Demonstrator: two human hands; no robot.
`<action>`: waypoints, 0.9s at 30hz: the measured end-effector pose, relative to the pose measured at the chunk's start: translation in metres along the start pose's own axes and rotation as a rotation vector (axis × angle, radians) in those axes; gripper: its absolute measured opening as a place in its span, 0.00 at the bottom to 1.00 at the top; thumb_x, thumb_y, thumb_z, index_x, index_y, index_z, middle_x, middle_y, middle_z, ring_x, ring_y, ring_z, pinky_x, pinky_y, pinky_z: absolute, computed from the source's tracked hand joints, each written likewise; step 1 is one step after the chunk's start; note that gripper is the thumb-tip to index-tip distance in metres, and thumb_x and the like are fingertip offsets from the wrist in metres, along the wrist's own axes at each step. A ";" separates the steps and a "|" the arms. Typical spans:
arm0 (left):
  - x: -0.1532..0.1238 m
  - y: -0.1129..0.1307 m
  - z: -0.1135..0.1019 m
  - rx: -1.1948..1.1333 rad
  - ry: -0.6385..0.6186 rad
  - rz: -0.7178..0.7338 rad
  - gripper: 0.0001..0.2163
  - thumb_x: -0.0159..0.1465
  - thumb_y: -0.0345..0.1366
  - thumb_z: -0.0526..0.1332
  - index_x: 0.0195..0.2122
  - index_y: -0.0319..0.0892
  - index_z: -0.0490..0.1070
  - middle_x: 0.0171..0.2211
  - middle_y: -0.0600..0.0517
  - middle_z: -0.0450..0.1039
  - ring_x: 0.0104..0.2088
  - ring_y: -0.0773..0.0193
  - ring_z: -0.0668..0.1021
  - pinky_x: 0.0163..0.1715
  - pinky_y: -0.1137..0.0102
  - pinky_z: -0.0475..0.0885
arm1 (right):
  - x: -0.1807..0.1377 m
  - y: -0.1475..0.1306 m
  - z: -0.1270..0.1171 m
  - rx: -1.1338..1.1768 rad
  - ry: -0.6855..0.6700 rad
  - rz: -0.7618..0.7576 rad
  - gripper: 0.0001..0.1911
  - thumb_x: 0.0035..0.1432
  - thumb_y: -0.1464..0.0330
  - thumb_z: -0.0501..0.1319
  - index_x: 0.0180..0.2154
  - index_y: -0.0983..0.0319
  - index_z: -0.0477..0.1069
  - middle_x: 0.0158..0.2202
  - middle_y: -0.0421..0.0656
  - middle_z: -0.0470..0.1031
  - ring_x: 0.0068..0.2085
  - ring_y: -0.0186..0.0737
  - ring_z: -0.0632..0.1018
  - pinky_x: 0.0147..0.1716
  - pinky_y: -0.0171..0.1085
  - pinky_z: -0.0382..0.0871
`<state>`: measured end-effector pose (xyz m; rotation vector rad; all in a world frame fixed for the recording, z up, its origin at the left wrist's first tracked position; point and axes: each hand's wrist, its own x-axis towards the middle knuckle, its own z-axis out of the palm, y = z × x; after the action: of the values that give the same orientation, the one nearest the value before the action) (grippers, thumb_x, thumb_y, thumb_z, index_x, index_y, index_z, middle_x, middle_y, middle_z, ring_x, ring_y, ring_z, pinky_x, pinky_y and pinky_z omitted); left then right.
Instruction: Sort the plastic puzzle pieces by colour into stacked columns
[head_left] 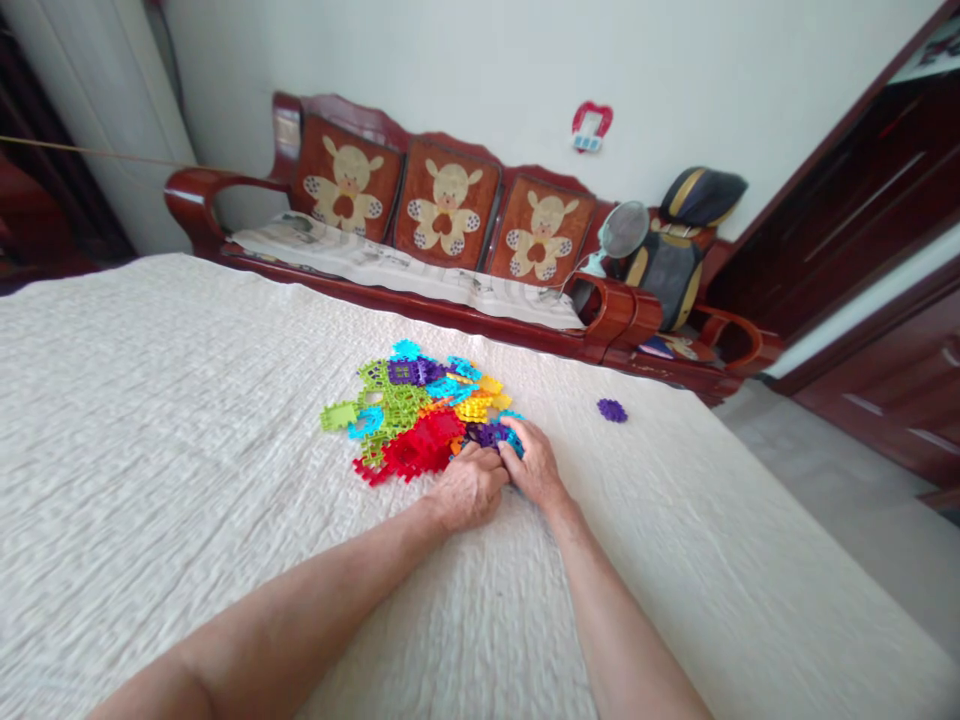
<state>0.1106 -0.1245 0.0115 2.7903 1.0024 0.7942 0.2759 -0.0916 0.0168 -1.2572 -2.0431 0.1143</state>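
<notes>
A heap of flat plastic interlocking tiles [409, 410] in green, red, purple, blue and yellow lies on a white quilted bed cover [150, 430]. Both my hands meet at the heap's near right edge. My left hand [469, 488] is curled, fingers closed against purple and blue tiles [491, 434]. My right hand [534, 462] is also closed, its fingers pinching the same small cluster. What exactly each finger grips is partly hidden. A single purple tile [612, 410] lies apart to the right.
A dark red wooden bench [465, 315] with three bear-print cushions runs along the bed's far edge. A small fan [624, 232] and a dark bag [679, 240] sit at its right end. Wooden doors [862, 250] stand at right, with grey floor below.
</notes>
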 end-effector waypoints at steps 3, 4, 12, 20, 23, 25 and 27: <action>0.000 0.000 0.001 0.004 0.005 0.010 0.11 0.61 0.26 0.52 0.36 0.40 0.73 0.36 0.48 0.75 0.41 0.60 0.74 0.44 0.63 0.65 | 0.000 0.001 0.000 -0.001 0.047 -0.003 0.19 0.56 0.68 0.56 0.50 0.59 0.70 0.47 0.48 0.76 0.49 0.47 0.75 0.52 0.48 0.68; 0.000 -0.001 0.001 0.004 0.004 0.011 0.11 0.61 0.26 0.51 0.36 0.40 0.73 0.37 0.48 0.75 0.41 0.60 0.74 0.44 0.63 0.65 | 0.000 0.002 0.000 -0.006 0.064 0.001 0.19 0.55 0.68 0.57 0.49 0.59 0.70 0.46 0.48 0.76 0.49 0.47 0.75 0.52 0.47 0.68; 0.000 0.000 -0.002 -0.025 -0.010 -0.002 0.12 0.59 0.26 0.52 0.37 0.42 0.73 0.37 0.48 0.74 0.43 0.60 0.74 0.46 0.64 0.65 | 0.002 0.005 -0.005 -0.100 0.118 0.020 0.17 0.53 0.67 0.60 0.46 0.60 0.72 0.41 0.46 0.77 0.44 0.48 0.75 0.48 0.47 0.66; 0.000 0.000 -0.003 -0.007 -0.019 0.005 0.11 0.59 0.25 0.51 0.36 0.41 0.72 0.37 0.48 0.74 0.41 0.61 0.75 0.44 0.65 0.64 | 0.007 0.016 -0.010 -0.058 0.084 0.067 0.10 0.51 0.66 0.61 0.37 0.59 0.74 0.37 0.46 0.79 0.40 0.46 0.78 0.45 0.45 0.69; -0.002 -0.001 -0.001 -0.015 -0.015 0.018 0.12 0.60 0.24 0.51 0.37 0.41 0.72 0.36 0.49 0.74 0.41 0.62 0.75 0.44 0.66 0.64 | 0.007 0.018 -0.015 -0.022 0.121 0.084 0.06 0.52 0.66 0.60 0.34 0.58 0.73 0.34 0.44 0.79 0.38 0.44 0.78 0.44 0.43 0.70; -0.002 -0.001 -0.001 -0.017 -0.009 0.024 0.12 0.60 0.24 0.51 0.37 0.41 0.72 0.35 0.49 0.74 0.40 0.62 0.75 0.44 0.66 0.64 | 0.007 0.016 -0.019 0.032 0.150 0.104 0.05 0.53 0.65 0.60 0.33 0.58 0.72 0.33 0.42 0.79 0.37 0.42 0.78 0.43 0.41 0.71; -0.003 -0.001 -0.002 -0.016 -0.004 0.025 0.12 0.60 0.24 0.51 0.37 0.41 0.73 0.35 0.48 0.74 0.40 0.62 0.75 0.44 0.66 0.64 | 0.007 0.011 -0.022 0.096 0.166 0.140 0.05 0.54 0.64 0.59 0.33 0.57 0.72 0.32 0.41 0.79 0.37 0.41 0.78 0.42 0.40 0.72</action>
<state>0.1076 -0.1254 0.0116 2.7951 0.9576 0.7954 0.2959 -0.0861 0.0317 -1.3047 -1.7878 0.1653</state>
